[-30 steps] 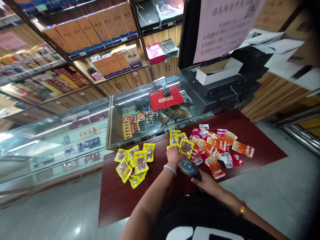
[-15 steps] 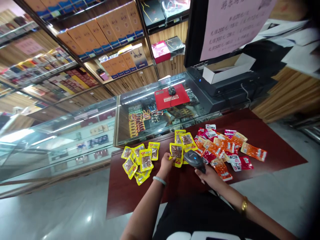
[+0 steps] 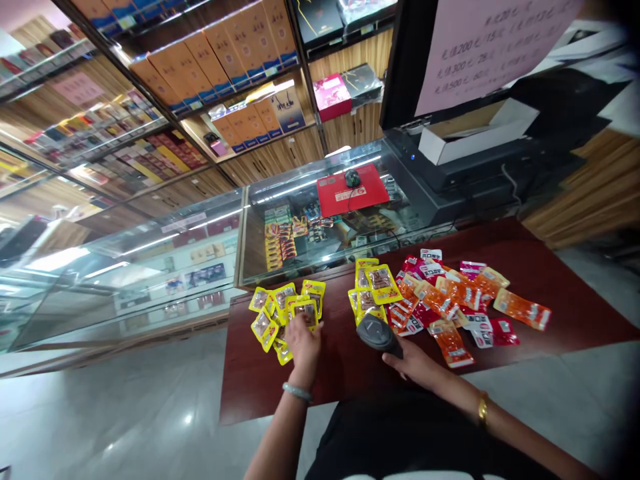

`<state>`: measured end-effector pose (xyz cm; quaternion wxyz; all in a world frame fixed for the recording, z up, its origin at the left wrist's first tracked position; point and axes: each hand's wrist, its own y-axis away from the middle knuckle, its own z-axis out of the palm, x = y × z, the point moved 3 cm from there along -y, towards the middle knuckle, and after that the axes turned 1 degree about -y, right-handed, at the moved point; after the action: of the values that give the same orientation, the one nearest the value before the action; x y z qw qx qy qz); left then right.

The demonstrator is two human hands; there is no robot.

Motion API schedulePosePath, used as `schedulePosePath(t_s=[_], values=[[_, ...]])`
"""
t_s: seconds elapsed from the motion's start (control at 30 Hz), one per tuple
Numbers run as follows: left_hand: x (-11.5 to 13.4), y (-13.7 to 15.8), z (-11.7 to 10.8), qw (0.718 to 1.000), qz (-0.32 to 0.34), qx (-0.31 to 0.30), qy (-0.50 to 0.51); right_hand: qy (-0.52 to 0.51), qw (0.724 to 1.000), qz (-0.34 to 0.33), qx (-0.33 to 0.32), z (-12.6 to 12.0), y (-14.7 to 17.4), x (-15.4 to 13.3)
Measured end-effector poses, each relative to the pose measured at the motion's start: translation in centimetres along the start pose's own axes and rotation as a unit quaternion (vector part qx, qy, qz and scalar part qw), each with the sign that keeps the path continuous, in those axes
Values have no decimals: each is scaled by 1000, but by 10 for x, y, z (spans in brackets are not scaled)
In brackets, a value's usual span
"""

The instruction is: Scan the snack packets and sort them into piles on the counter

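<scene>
My left hand (image 3: 303,347) is over the left pile of yellow snack packets (image 3: 263,328). Its fingers and thumb grip the near edge of one yellow snack packet (image 3: 307,311) on top, partly covering it. A dark grey handheld barcode scanner (image 3: 376,331) is in my right hand (image 3: 419,361), fingers wrapped round its handle. The scanner's head points toward a second group of yellow packets (image 3: 383,283) and overlaps the nearest one in view. Right of these lies a heap of orange and red snack packets (image 3: 443,297).
All the packets lie on a dark red tabletop (image 3: 345,373). Behind it stands a glass display counter (image 3: 255,257) with a red mat (image 3: 367,190) and a computer mouse (image 3: 352,178). A monitor (image 3: 406,67) with a pink paper sign and an open white box (image 3: 475,137) are at right.
My left hand has moved left from the middle yellow group to the left pile, carrying a yellow packet. The scanner in my right hand has shifted slightly left and nearer me.
</scene>
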<state>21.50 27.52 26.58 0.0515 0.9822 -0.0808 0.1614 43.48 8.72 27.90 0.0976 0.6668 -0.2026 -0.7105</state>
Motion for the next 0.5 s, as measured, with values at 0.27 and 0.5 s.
schedulePosePath(t_s=[0.27,0.5], values=[[87,13,88,961,34,-273,27,7,998,27,53,-15,11,10],[98,7,98,961,23,-275,0,-5,996,47,77,-15,16,17]])
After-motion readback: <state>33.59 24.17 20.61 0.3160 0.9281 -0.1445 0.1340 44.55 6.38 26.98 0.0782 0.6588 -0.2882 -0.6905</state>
